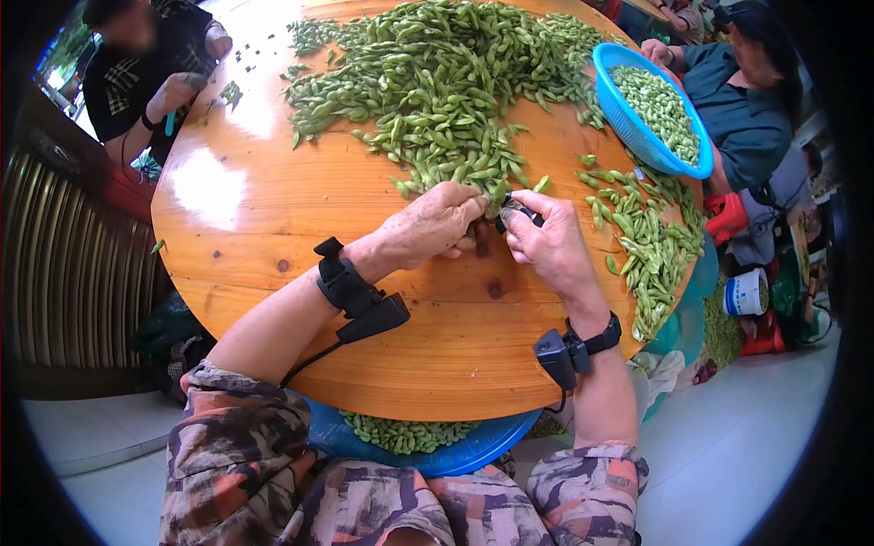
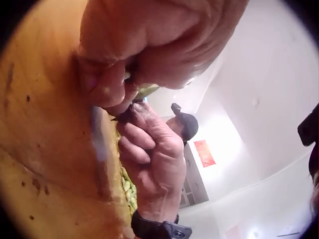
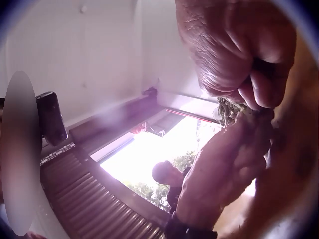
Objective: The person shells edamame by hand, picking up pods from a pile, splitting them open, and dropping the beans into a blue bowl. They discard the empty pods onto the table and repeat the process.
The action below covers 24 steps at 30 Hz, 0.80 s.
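Over the round wooden table [image 1: 300, 227], both hands meet at a green pod [image 1: 497, 197]. The left hand [image 1: 428, 226] curls its fingers and pinches the pod, which also shows between the hands in the left wrist view [image 2: 147, 91]. Against it, the right hand [image 1: 551, 244] grips a small black object [image 1: 521, 209] between thumb and fingers; its exact shape is partly hidden. In the right wrist view, crumpled greenish material [image 3: 230, 110] lies between the right hand [image 3: 239, 47] and left hand [image 3: 224, 162]. A large pile of pods [image 1: 428, 82] lies just beyond.
More pods [image 1: 646, 246] spread along the right edge. A blue basket of shelled beans [image 1: 628, 123] stands at the upper right. Below the near edge, a blue basin [image 1: 492, 446] holds beans. People sit at the left [image 1: 137, 91] and right [image 1: 742, 100].
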Each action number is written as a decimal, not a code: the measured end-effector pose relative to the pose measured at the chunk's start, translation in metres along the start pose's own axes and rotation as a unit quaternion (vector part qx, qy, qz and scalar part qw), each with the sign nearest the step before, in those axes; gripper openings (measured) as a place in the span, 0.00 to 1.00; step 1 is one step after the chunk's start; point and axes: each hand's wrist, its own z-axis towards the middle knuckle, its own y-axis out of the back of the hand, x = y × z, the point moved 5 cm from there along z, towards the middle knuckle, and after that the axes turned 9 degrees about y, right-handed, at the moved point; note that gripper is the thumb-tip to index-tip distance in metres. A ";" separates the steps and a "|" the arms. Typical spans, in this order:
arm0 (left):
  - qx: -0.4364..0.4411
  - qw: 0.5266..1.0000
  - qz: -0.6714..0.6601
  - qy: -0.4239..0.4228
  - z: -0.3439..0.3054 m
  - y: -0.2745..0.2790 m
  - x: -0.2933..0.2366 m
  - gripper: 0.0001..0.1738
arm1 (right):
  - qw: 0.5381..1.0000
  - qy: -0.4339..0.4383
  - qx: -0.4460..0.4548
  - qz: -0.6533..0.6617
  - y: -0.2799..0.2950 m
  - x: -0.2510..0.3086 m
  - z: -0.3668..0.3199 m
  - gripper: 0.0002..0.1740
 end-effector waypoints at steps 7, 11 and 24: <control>0.009 0.987 -0.156 -0.021 0.008 -0.009 0.010 0.08 | 0.921 0.240 -0.067 -0.300 -0.012 0.026 -0.004 0.09; -0.014 0.972 -0.235 -0.018 0.014 -0.010 0.015 0.07 | 0.903 0.273 -0.072 -0.324 -0.012 0.033 -0.005 0.08; 0.301 0.953 -0.026 0.009 -0.061 -0.050 0.016 0.16 | 0.713 0.206 -0.269 -0.614 0.066 0.030 -0.005 0.10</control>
